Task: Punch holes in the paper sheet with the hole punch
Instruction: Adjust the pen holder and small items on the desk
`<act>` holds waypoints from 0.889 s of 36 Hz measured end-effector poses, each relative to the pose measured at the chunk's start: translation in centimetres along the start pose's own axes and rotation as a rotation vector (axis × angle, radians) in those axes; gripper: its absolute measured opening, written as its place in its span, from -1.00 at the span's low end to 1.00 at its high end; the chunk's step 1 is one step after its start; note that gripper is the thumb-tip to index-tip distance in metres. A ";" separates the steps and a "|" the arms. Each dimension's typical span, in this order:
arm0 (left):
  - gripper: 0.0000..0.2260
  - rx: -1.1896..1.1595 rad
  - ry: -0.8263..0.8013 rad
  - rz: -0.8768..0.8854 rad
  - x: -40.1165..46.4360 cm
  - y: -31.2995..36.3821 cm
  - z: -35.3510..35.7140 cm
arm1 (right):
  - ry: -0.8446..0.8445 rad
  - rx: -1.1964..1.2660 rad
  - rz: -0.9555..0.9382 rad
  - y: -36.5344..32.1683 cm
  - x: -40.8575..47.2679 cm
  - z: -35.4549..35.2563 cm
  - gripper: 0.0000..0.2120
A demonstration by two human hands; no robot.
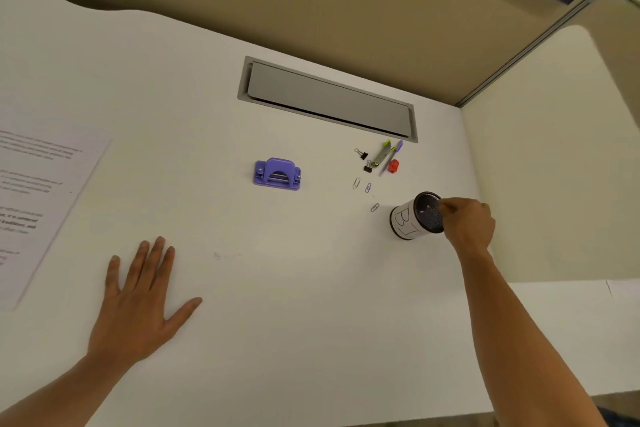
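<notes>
A purple hole punch [277,174] sits on the white desk [277,288] near its middle. A printed paper sheet [38,204] lies flat at the far left, partly cut off by the frame edge. My left hand [142,302] rests flat on the desk with fingers spread, between the sheet and the punch, touching neither. My right hand [467,224] is at the right and grips the rim of a black mesh pen cup [417,216] with a white label, tipped toward me.
Small stationery lies behind the cup: binder clips [364,160], pens [388,154], a red sharpener [393,166] and paper clips [363,185]. A grey cable hatch [329,100] is set into the desk at the back. Partition walls close off the back and right.
</notes>
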State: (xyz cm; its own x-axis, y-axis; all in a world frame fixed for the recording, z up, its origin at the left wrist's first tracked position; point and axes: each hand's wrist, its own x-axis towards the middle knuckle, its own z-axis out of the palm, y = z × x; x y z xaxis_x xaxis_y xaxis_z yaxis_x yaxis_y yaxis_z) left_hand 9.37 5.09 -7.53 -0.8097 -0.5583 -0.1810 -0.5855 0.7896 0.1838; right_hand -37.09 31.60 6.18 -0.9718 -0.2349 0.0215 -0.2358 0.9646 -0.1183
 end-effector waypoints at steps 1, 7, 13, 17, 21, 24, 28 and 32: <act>-0.12 -0.002 0.003 -0.001 0.0 0.0 0.0 | 0.021 -0.060 -0.011 -0.1 0.1 -0.1 -0.82; -0.12 -0.011 0.008 0.003 0.0 0.0 0.1 | 0.064 -0.136 -0.015 -0.3 0.4 0.2 -0.80; -0.12 0.005 -0.002 0.003 0.0 -0.1 -0.1 | 0.194 0.062 -0.056 -3.1 -2.9 0.3 -0.76; -0.13 0.025 -0.032 -0.009 0.0 -0.1 -0.3 | 0.168 0.233 -0.264 -6.3 -8.9 3.3 -0.82; -0.14 0.028 -0.042 -0.015 -0.1 -0.1 -0.4 | -0.106 0.279 -0.539 -9.6 -16.2 8.0 -0.63; -0.14 0.035 -0.053 -0.023 0.0 -0.1 -0.3 | -0.266 0.187 -0.664 -11.9 -21.1 11.0 -0.48; -0.14 0.046 -0.052 -0.033 0.0 -0.1 -0.2 | -0.290 0.017 -0.709 -14.9 -25.4 13.1 -0.36; -0.14 0.042 -0.044 -0.036 0.0 -0.2 0.0 | -0.262 -0.035 -0.644 -16.9 -27.2 13.8 -0.37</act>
State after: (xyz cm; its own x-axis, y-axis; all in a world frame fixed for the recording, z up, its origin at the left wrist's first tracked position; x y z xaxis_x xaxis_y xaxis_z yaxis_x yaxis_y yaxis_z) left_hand 9.45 4.95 -7.56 -0.7852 -0.5755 -0.2287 -0.6111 0.7799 0.1355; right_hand -6.60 20.07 -6.08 -0.6055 -0.7788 -0.1640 -0.7693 0.6255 -0.1299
